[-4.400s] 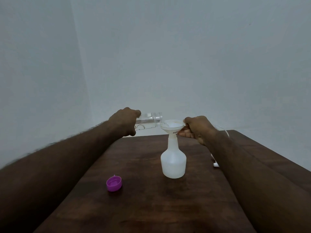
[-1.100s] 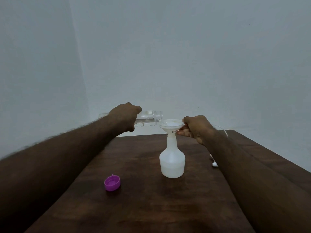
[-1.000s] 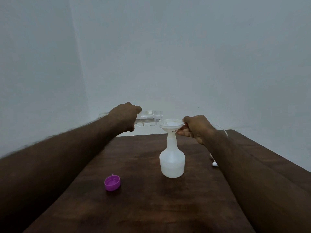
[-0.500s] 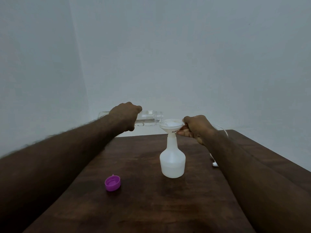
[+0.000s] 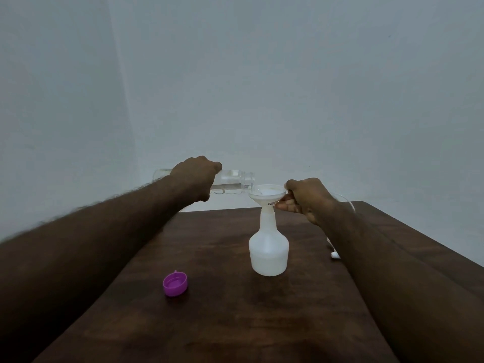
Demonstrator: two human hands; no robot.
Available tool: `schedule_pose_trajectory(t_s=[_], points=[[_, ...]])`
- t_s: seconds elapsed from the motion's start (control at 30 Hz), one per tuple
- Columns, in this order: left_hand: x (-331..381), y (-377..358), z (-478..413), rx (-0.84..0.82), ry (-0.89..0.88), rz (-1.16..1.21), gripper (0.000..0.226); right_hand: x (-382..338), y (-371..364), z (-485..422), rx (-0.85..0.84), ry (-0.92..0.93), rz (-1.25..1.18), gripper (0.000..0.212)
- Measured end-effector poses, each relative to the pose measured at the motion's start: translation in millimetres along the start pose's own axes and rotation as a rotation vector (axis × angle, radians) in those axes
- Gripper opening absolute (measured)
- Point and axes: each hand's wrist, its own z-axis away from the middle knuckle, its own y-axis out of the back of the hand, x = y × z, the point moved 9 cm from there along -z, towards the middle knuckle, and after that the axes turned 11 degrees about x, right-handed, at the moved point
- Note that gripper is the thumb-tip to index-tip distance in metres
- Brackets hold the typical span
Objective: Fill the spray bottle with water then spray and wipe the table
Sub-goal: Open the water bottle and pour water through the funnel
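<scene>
While filling through the funnel (image 5: 267, 195) seated in the neck of the spray bottle (image 5: 268, 251), stands upright on the worktop (image 5: 235, 323), seemingly part full. Directly above that bottle, pinching the funnel rim from its right: the right grip (image 5: 306, 197). Left of the funnel, lying almost level, long axis aimed at the rim, mouth just over its edge: the clear water bottle (image 5: 233, 180), wrapped by the left grip (image 5: 195, 176). Probably calls for lifting the tail end to drain the rest. Left of the spray bottle and nearer, well apart: the purple cap (image 5: 175, 284).
</scene>
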Motion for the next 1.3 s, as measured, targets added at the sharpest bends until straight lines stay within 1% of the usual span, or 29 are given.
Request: schedule_pose_trajectory(t_s=[0.4, 0.5, 0.73, 0.9, 1.3], points=[[1, 1, -2, 0.005, -0.008, -0.030, 0.059, -1, 0, 0, 0.001, 0.006, 0.001, 0.024], [1, 2, -2, 0.019, -0.011, -0.050, 0.058, -1, 1, 1, 0.002, 0.003, -0.002, 0.022], [0, 5, -4, 0.052, -0.016, -0.116, 0.058, -2, 0, 0, 0.008, 0.007, -0.003, 0.027], [1, 9, -4, 0.074, -0.018, -0.149, 0.058, -1, 0, 0, 0.007, 0.003, -0.002, 0.025], [3, 13, -4, 0.110, -0.018, -0.180, 0.060, 1, -1, 0, 0.001, 0.000, -0.011, 0.025]])
